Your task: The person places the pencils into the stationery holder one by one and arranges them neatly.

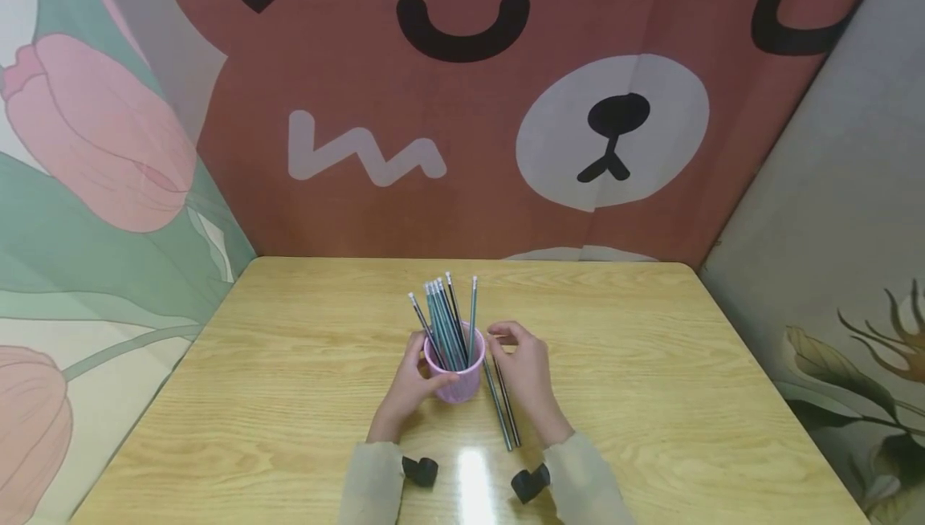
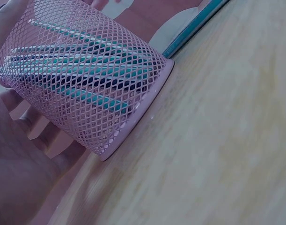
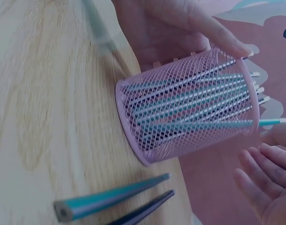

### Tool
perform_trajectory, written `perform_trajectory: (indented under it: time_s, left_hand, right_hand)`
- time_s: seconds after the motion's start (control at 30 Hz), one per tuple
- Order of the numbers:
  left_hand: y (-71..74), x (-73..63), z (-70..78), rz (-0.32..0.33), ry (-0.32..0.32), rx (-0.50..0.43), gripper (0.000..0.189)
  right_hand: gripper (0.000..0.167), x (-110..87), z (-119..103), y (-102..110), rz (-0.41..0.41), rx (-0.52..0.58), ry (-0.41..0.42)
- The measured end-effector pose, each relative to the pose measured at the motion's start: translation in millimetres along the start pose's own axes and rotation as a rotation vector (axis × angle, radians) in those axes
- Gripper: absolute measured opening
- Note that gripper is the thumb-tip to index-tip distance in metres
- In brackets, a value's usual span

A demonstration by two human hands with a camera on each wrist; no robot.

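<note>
A pink mesh pencil cup (image 1: 458,391) stands on the table with several teal and dark pencils (image 1: 442,324) in it, white eraser ends up. My left hand (image 1: 410,390) holds the cup from its left side, the thumb near the rim, as the right wrist view also shows. Just right of the rim is my right hand (image 1: 526,368), its fingers loosely bent and nothing seen between them. In the right wrist view those fingers (image 3: 260,171) are close to the eraser end of a teal pencil (image 3: 269,122). Below that hand lie a teal pencil (image 1: 498,409) and a dark pencil (image 1: 509,406).
The wooden table (image 1: 289,348) reaches back to a brown cloth (image 1: 347,220) printed with a bear face. Flower-patterned cloth (image 1: 101,132) hangs at the left, and a grey printed one (image 1: 831,212) at the right. A light reflection shines on the table's near part.
</note>
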State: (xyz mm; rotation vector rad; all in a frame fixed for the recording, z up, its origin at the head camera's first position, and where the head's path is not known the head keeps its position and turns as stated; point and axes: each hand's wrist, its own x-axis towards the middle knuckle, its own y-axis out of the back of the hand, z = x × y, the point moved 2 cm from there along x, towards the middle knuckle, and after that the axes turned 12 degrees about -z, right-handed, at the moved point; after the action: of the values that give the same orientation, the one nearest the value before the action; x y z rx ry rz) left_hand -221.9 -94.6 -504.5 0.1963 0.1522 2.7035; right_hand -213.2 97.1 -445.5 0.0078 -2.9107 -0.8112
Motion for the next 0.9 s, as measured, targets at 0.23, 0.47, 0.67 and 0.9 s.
perform_trajectory:
  time_s: [0.23, 0.47, 0.67, 0.9]
  left_hand:
    - [-0.1, -0.1, 0.7, 0.011, 0.026, -0.018, 0.082]
    - [-0.1, -1.1, 0.9, 0.003, 0.001, 0.008, 0.083]
    - [0.0, -1.5, 0.1, -0.002, -0.042, 0.065, 0.083]
    - [0.4, -1.5, -0.1, -0.006, -0.023, 0.027, 0.083]
  right_hand:
    - [0.02, 2.1, 17, 1, -0.037, -0.095, -0.081]
    - [0.017, 2.5, 33, -4, -0.162, -0.228, -0.179]
    - [0.014, 3.5, 42, -7, -0.221, -0.301, -0.242]
    - [0.014, 5.1, 42, -9, -0.226, -0.34, -0.252]
